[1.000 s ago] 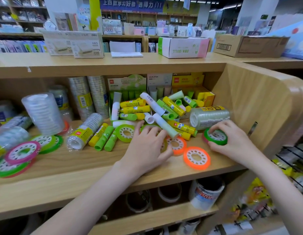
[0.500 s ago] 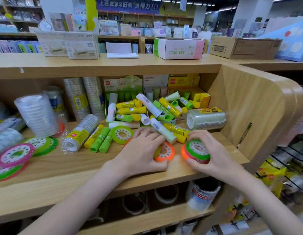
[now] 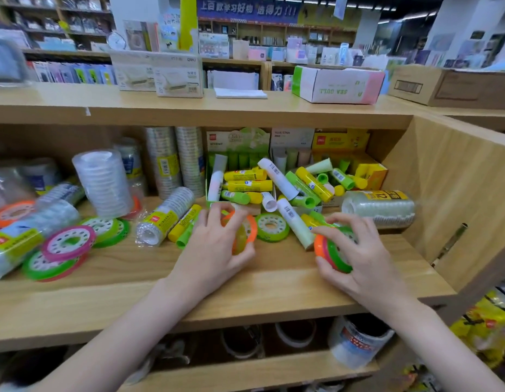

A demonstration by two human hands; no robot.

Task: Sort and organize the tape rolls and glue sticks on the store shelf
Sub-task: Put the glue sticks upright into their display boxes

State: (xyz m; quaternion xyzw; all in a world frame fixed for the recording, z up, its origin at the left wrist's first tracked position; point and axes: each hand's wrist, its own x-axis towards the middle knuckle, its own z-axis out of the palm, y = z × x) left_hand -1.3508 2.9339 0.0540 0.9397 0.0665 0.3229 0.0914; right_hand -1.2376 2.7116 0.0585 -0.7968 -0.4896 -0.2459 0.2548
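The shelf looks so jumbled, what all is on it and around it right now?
Shelf: one, light wood, holding everything below.
Glue sticks: many, yellow, green and white, piled at back centre.
Green roll: one, flat between the hands.
Loose rolls: several, pink, green, orange, stacked at left.
Clear tape packs: several, clear, one on its side at right, others at left.
Sea Gull box: one, white, green and pink, on top.
Left hand: grips an orange roll.
Right hand: holds a small stack, orange, pink, green.

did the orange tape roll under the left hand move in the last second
Yes. The orange tape roll lay flat on the shelf; now the left hand holds it tilted up off it.
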